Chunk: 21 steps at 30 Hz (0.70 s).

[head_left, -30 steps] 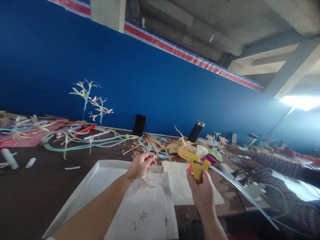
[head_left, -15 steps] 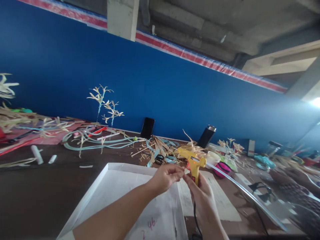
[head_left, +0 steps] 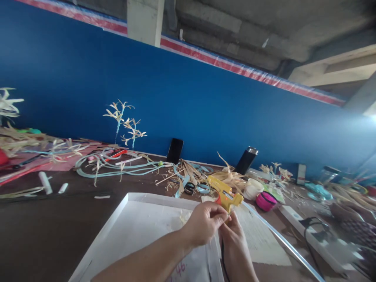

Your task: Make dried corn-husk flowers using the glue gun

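Yellow plastic: one glue gun (head_left: 225, 192), nose leftward, by the far right corner of the white tray (head_left: 141, 221); right hand (head_left: 235, 232), fingers curled round its handle. Left hand (head_left: 207, 221): apart over the tray a second ago, now meeting the right, fingertips pinched, contents hidden. Both hands seemingly engaged together.

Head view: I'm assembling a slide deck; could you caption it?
Right hand gripping a yellow glue gun, left hand close beside it, before a blue wall.
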Tool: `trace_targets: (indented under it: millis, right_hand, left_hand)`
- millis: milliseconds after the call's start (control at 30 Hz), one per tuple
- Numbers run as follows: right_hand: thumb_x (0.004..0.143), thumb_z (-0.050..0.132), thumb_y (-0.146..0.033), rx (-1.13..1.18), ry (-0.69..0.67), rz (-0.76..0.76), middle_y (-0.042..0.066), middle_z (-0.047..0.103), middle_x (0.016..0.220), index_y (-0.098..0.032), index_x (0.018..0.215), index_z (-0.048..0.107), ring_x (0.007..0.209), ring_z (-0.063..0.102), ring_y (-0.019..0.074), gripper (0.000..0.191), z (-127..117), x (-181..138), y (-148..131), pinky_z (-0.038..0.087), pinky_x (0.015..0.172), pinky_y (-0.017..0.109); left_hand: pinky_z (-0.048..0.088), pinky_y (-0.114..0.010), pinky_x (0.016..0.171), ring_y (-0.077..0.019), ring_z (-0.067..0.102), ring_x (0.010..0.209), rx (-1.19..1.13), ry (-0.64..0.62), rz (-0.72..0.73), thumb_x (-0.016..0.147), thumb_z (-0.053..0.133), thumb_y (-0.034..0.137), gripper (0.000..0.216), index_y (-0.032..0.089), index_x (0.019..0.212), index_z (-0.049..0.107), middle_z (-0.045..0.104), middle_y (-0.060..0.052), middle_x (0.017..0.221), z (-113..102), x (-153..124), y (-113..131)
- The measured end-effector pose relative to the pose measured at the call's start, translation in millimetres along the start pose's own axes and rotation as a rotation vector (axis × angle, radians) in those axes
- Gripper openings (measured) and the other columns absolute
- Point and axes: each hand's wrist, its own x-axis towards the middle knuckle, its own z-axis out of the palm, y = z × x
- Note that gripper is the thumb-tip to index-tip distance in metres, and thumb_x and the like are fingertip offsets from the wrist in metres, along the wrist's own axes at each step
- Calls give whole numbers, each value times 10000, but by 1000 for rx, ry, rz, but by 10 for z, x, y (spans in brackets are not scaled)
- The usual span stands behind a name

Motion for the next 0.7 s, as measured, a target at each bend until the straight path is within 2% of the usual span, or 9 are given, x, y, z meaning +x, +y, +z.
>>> trace_targets:
  millis: [100, 233, 367, 533, 633, 700]
  right_hand:
    - [583, 797, -273, -11, 43, -35, 52, 674, 988, -264, 1087, 596, 932, 627, 242, 543, -71, 10, 104, 468, 848, 379]
    - [563, 804, -275, -16, 29, -46, 43, 675, 986, -272, 1068, 600, 882, 641, 225, 545, -60, -18, 115, 492, 811, 350]
    - [586, 780, -235, -57, 27, -39, 50, 670, 1012, -281, 1156, 550, 900, 640, 222, 617, 36, -57, 17, 497, 811, 346]
    - [565, 763, -171, -148, -59, -23, 64, 627, 1135, -298, 1265, 457, 1028, 595, 231, 774, 113, -102, -59, 473, 870, 354]
    - [572, 756, -201, -287, -8, -23, 60, 621, 1155, -304, 1270, 458, 1070, 576, 237, 767, 59, -175, -59, 475, 868, 353]
    - [585, 750, -242, -475, 11, -13, 72, 635, 1131, -270, 1233, 513, 1054, 587, 254, 691, -13, -272, -113, 484, 856, 357]
  left_hand:
    - [427, -246, 718, -141, 576, 753, 154, 62, 61, 789, 556, 264, 156, 167, 785, 678, 642, -23, 784, 28, -52, -6]
    - [429, -236, 779, -133, 564, 811, 169, 64, 94, 789, 569, 245, 137, 172, 758, 680, 598, -35, 868, 47, -92, -15]
    - [420, -239, 828, -137, 550, 863, 157, 77, 157, 803, 563, 224, 129, 177, 760, 676, 578, -40, 888, 52, -100, -53]
    - [423, -250, 839, -146, 543, 884, 183, 155, 237, 809, 564, 207, 125, 185, 780, 684, 564, -45, 893, 56, -91, -110]
    - [430, -266, 852, -158, 539, 916, 219, 177, 296, 812, 559, 201, 131, 191, 804, 689, 558, -58, 950, 48, -74, -142]
    - [439, -278, 855, -162, 541, 923, 243, 177, 317, 818, 552, 197, 138, 197, 829, 689, 558, -63, 969, 36, -68, -168]
